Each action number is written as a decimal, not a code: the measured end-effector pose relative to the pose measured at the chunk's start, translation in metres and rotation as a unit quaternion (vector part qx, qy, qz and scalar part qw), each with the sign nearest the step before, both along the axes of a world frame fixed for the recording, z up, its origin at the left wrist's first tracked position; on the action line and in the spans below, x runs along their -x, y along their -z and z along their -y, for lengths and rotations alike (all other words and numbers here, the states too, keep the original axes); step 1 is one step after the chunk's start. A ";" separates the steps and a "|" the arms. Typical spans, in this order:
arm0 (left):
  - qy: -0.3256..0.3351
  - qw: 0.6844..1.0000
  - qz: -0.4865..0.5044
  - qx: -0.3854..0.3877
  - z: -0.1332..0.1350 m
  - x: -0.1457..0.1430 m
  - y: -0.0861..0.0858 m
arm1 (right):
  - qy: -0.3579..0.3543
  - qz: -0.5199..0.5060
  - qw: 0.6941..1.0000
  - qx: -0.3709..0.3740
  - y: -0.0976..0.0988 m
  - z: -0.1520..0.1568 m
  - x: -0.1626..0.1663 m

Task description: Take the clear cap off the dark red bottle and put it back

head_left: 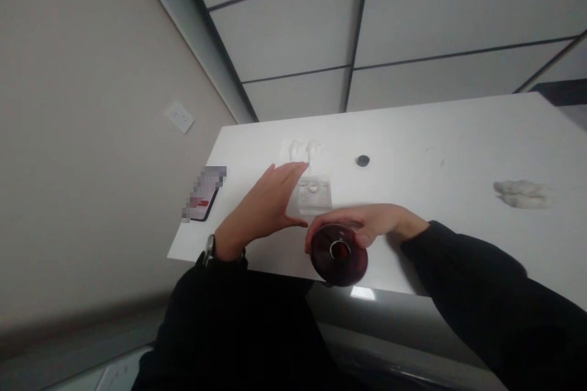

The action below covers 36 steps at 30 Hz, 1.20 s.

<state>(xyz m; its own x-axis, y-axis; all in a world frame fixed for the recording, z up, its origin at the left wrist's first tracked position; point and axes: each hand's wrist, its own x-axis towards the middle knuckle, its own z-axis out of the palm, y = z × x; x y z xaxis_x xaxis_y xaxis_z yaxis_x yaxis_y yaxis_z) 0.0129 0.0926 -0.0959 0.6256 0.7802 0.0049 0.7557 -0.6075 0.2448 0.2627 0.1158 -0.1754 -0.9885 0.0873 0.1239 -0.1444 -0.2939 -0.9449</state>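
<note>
My right hand (367,223) is wrapped round a dark red, round-bodied bottle (331,266) at the front edge of the table. Its light-rimmed round mouth faces up and is uncovered. My left hand (274,198) is open, its thumb and fingers spread around the left side of a clear square container (321,197). Whether the fingers touch that container I cannot tell. A round opening shows on the container's top. Behind it lie two whitish, curved pieces (312,148), too faint to name. To their right is a small dark round cap (362,160).
A phone (202,195) lies at the left end of the white table (440,134), near the wall with a socket (180,116). At the right is a crumpled whitish cloth or tissue (523,194). Panels rise behind the table's back edge.
</note>
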 end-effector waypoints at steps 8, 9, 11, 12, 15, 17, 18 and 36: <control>-0.020 0.998 -0.055 0.037 -0.022 -0.033 0.002 | -0.037 -0.003 0.999 0.019 0.004 -0.005 -0.004; -0.022 0.999 -0.037 0.025 -0.022 -0.029 0.002 | -0.039 -0.006 0.999 0.021 0.005 -0.005 -0.004; -0.031 0.999 0.011 -0.011 -0.019 -0.021 -0.001 | -0.044 -0.010 0.999 0.023 0.005 -0.006 -0.004; -0.036 0.998 0.038 -0.030 -0.016 -0.017 -0.003 | -0.048 -0.009 0.999 0.024 0.004 -0.006 -0.004; -0.040 0.990 0.115 -0.073 -0.003 -0.007 -0.012 | -0.048 -0.003 0.998 0.031 0.002 -0.006 -0.005; -0.036 0.983 0.158 -0.089 0.008 -0.002 -0.019 | -0.041 0.001 0.998 0.039 0.001 -0.005 -0.006; -0.034 0.980 0.173 -0.096 0.015 0.001 -0.022 | -0.038 0.002 0.998 0.043 0.001 -0.005 -0.006; -0.120 0.893 0.420 -0.106 0.050 0.038 -0.008 | 0.125 -0.022 0.991 -0.035 -0.001 -0.009 -0.004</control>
